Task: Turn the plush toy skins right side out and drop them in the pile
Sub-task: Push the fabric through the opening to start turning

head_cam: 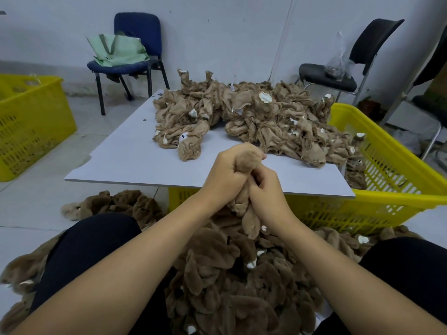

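A brown plush toy skin hangs between my two hands above the board's near edge. My left hand grips its upper end, where a furry tip sticks out past my fingers. Lower down, my right hand grips the smooth, inside-out part of the same skin. A heap of inside-out skins with pale fabric backs lies on the far half of the white board. The pile of furry, right-side-out skins covers the floor between my knees.
A yellow crate sits under and right of the board with more skins in it. Another yellow crate stands at the left. A blue chair with a green bag and a black chair stand by the wall.
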`<act>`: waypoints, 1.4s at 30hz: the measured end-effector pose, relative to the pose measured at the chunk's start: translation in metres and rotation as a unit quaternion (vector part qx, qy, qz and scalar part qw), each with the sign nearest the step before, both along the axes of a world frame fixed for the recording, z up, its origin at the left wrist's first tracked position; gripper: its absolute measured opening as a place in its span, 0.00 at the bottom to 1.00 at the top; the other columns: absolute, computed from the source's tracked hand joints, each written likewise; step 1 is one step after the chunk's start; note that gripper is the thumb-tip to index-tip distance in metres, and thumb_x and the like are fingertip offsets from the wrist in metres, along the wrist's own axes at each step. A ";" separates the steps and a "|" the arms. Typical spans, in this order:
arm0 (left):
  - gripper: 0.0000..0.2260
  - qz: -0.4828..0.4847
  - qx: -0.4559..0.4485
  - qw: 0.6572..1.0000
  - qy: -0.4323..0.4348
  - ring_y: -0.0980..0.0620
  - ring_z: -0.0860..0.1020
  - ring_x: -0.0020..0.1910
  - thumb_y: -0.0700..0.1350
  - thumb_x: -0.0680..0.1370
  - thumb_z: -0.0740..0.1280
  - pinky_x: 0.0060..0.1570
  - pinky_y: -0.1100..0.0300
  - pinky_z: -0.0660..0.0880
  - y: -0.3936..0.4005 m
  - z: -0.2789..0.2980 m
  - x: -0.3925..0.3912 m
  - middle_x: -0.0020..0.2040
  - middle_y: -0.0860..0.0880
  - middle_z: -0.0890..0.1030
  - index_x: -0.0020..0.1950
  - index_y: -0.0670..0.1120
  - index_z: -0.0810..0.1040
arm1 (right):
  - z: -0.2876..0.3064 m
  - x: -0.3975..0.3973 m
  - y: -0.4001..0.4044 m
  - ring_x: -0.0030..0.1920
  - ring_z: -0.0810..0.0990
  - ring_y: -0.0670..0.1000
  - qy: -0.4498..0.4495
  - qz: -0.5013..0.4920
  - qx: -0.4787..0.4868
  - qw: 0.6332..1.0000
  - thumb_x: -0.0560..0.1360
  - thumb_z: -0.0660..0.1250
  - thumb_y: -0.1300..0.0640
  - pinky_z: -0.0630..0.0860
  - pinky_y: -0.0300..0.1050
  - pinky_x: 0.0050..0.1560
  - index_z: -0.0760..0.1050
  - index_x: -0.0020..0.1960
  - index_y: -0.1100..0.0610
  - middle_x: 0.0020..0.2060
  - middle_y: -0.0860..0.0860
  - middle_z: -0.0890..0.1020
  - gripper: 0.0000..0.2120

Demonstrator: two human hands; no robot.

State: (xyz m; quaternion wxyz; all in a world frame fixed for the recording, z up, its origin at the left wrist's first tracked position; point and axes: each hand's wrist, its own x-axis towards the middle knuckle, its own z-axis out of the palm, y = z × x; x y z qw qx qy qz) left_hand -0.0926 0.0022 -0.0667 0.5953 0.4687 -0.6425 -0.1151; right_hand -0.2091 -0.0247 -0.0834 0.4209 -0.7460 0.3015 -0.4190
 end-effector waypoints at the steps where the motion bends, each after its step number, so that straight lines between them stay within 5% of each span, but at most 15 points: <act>1: 0.16 0.000 0.008 1.000 0.003 0.52 0.83 0.53 0.26 0.72 0.62 0.55 0.57 0.79 -0.002 0.000 0.001 0.48 0.47 0.84 0.51 0.42 0.83 | 0.001 0.001 -0.001 0.42 0.83 0.47 0.003 -0.003 0.002 1.000 0.80 0.59 0.68 0.80 0.43 0.41 0.78 0.50 0.53 0.40 0.51 0.84 0.14; 4: 0.11 -0.004 0.070 0.995 0.064 0.52 0.84 0.50 0.29 0.76 0.64 0.53 0.59 0.79 -0.005 -0.009 0.003 0.45 0.48 0.85 0.49 0.41 0.83 | -0.005 0.003 -0.004 0.44 0.84 0.51 0.030 -0.013 0.013 0.999 0.80 0.59 0.68 0.81 0.47 0.45 0.79 0.52 0.56 0.42 0.55 0.84 0.12; 6: 0.07 -0.003 0.171 0.978 0.122 0.46 0.84 0.47 0.37 0.81 0.67 0.51 0.51 0.81 -0.002 -0.023 0.001 0.43 0.42 0.85 0.47 0.37 0.83 | -0.017 0.003 -0.003 0.52 0.83 0.54 0.081 -0.010 0.024 0.996 0.81 0.59 0.68 0.80 0.52 0.56 0.80 0.58 0.60 0.50 0.58 0.84 0.13; 9: 0.14 -0.008 0.254 0.956 0.148 0.45 0.84 0.41 0.43 0.82 0.66 0.46 0.50 0.81 0.001 -0.040 0.000 0.40 0.38 0.83 0.47 0.31 0.80 | -0.032 0.001 0.001 0.63 0.79 0.59 0.120 -0.003 0.051 0.991 0.83 0.57 0.67 0.74 0.59 0.67 0.75 0.67 0.65 0.62 0.63 0.81 0.16; 13: 0.14 -0.017 0.209 0.962 0.176 0.51 0.82 0.39 0.43 0.82 0.67 0.41 0.60 0.78 0.003 -0.029 -0.001 0.38 0.41 0.82 0.45 0.32 0.81 | -0.029 0.001 0.003 0.59 0.81 0.55 0.108 0.003 0.035 0.994 0.83 0.59 0.66 0.77 0.57 0.63 0.78 0.64 0.64 0.57 0.59 0.83 0.14; 17: 0.16 -0.010 0.092 0.976 0.197 0.39 0.80 0.41 0.44 0.81 0.67 0.46 0.49 0.78 0.004 -0.014 -0.008 0.38 0.37 0.81 0.40 0.33 0.80 | -0.024 0.002 0.012 0.46 0.84 0.50 0.059 -0.012 0.009 0.998 0.82 0.61 0.65 0.81 0.55 0.50 0.80 0.55 0.59 0.44 0.53 0.85 0.10; 20: 0.15 0.009 0.039 0.985 0.170 0.42 0.79 0.39 0.44 0.82 0.66 0.43 0.52 0.76 0.006 -0.011 -0.009 0.37 0.41 0.79 0.39 0.36 0.79 | -0.018 0.001 0.014 0.41 0.82 0.51 0.042 -0.014 -0.012 0.999 0.82 0.61 0.64 0.80 0.55 0.45 0.80 0.52 0.57 0.39 0.51 0.84 0.09; 26: 0.14 0.077 -0.051 0.991 0.101 0.46 0.72 0.35 0.43 0.82 0.66 0.37 0.54 0.71 0.009 -0.016 -0.013 0.35 0.43 0.72 0.39 0.37 0.73 | -0.007 0.002 0.012 0.37 0.81 0.44 -0.002 -0.007 -0.034 0.999 0.82 0.62 0.64 0.73 0.35 0.39 0.78 0.45 0.47 0.34 0.40 0.81 0.14; 30: 0.15 0.079 -0.025 0.988 0.127 0.46 0.73 0.34 0.48 0.82 0.66 0.36 0.55 0.71 0.005 -0.030 -0.013 0.34 0.46 0.73 0.39 0.41 0.72 | -0.010 0.003 0.011 0.35 0.78 0.38 0.026 -0.010 -0.040 0.999 0.80 0.63 0.67 0.70 0.30 0.37 0.73 0.41 0.41 0.31 0.34 0.79 0.21; 35: 0.08 0.104 0.129 0.975 0.146 0.57 0.81 0.40 0.49 0.81 0.69 0.42 0.62 0.75 0.006 -0.078 -0.016 0.36 0.53 0.81 0.41 0.54 0.76 | -0.037 0.000 0.010 0.37 0.77 0.39 0.147 -0.005 0.014 0.989 0.80 0.62 0.68 0.69 0.31 0.39 0.77 0.43 0.51 0.34 0.42 0.79 0.14; 38: 0.05 0.092 0.162 0.971 0.150 0.58 0.82 0.43 0.48 0.81 0.68 0.45 0.62 0.77 0.004 -0.078 -0.017 0.41 0.50 0.83 0.45 0.53 0.78 | -0.040 -0.002 0.008 0.43 0.81 0.45 0.137 -0.020 0.070 0.988 0.81 0.61 0.67 0.73 0.31 0.41 0.81 0.53 0.60 0.40 0.48 0.83 0.10; 42: 0.10 0.073 0.130 0.973 0.174 0.58 0.82 0.41 0.48 0.78 0.71 0.42 0.62 0.78 0.007 -0.046 -0.019 0.36 0.49 0.82 0.45 0.42 0.80 | -0.029 -0.002 0.012 0.52 0.83 0.49 0.098 -0.014 0.070 0.993 0.82 0.62 0.65 0.80 0.45 0.54 0.80 0.60 0.59 0.50 0.52 0.85 0.11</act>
